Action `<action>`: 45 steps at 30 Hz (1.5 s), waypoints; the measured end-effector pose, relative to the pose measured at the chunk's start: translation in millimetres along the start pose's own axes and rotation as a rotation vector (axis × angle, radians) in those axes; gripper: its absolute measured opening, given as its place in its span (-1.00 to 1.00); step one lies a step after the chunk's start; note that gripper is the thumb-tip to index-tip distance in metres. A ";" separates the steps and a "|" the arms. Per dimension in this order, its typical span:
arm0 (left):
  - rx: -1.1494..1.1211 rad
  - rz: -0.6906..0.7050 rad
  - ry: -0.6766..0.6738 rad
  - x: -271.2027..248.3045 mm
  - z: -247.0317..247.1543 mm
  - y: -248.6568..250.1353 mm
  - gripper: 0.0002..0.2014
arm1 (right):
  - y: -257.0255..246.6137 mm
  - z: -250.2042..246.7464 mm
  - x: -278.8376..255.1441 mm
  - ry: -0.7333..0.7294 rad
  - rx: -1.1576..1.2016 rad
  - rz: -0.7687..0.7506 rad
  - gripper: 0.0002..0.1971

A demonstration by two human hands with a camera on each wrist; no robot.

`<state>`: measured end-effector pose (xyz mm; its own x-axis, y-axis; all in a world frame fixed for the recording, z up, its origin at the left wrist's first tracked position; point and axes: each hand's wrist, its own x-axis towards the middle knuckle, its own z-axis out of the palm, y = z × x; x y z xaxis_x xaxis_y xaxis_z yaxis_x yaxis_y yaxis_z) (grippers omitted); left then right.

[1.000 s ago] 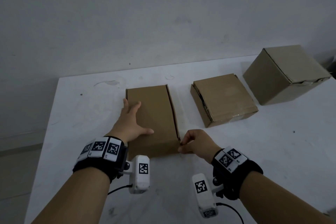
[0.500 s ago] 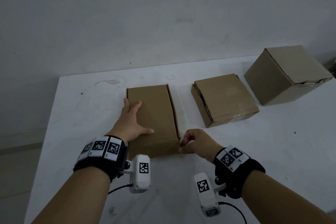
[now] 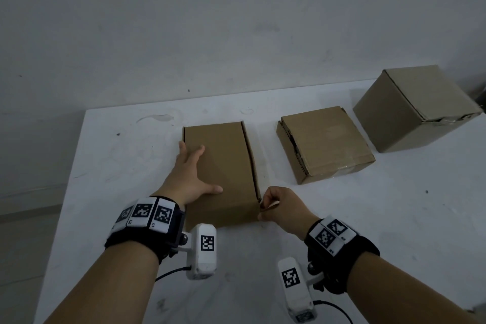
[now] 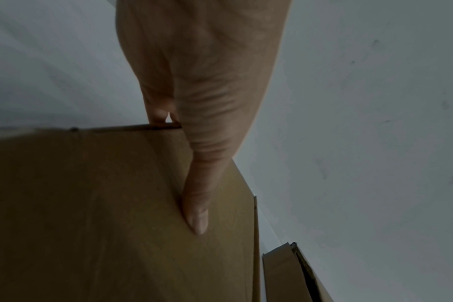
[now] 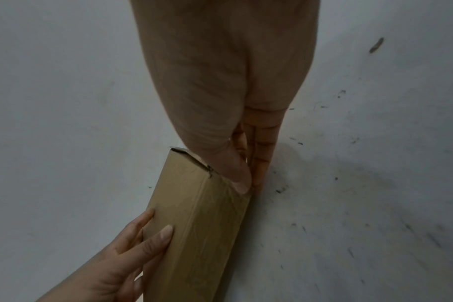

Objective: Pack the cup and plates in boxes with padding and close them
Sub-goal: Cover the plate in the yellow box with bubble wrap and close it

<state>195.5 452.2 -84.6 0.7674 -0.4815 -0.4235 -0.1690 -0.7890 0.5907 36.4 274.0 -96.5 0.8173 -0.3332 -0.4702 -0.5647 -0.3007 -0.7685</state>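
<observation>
A long brown cardboard box (image 3: 223, 160) lies closed on the white table (image 3: 394, 218), in front of me. My left hand (image 3: 200, 168) lies flat on its lid, fingers straight and thumb spread; the left wrist view shows the thumb (image 4: 197, 214) pressed on the cardboard (image 4: 91, 204). My right hand (image 3: 261, 205) pinches the near right corner of the box between thumb and fingers. In the right wrist view that pinch (image 5: 246, 183) sits on the box's edge (image 5: 199, 214), with the left hand (image 5: 132, 245) on the other side. No cup, plates or padding are visible.
A flat square cardboard box (image 3: 326, 142) lies closed to the right of the long one. A taller cube-shaped box (image 3: 415, 110) stands at the far right by the wall. The table's left edge (image 3: 71, 179) is close to my left arm.
</observation>
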 end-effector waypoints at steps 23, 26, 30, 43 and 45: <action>0.001 0.012 -0.003 0.4 -0.7 -1.3 0.15 | 3.1 -3.8 1.0 0.013 0.074 0.032 -0.71; 0.001 0.011 -0.001 0.4 -0.5 -0.5 0.15 | -0.5 -1.8 0.3 0.067 -0.040 -0.025 -0.70; -0.006 0.017 0.001 0.1 -0.8 -0.9 0.16 | -12.4 -2.9 -8.0 0.041 -0.420 -0.161 -0.46; -0.045 0.035 0.031 -3.9 -2.7 0.3 0.15 | -12.9 2.9 6.1 0.125 -1.123 -0.439 -0.31; -0.074 0.045 0.033 -4.9 -3.8 0.6 0.13 | -15.5 1.4 10.0 0.130 -1.198 -0.491 -0.32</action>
<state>193.9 455.5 -79.6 0.7802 -0.5020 -0.3733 -0.1584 -0.7358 0.6584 53.5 276.6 -89.9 0.9876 -0.0241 -0.1551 -0.0170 -0.9987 0.0471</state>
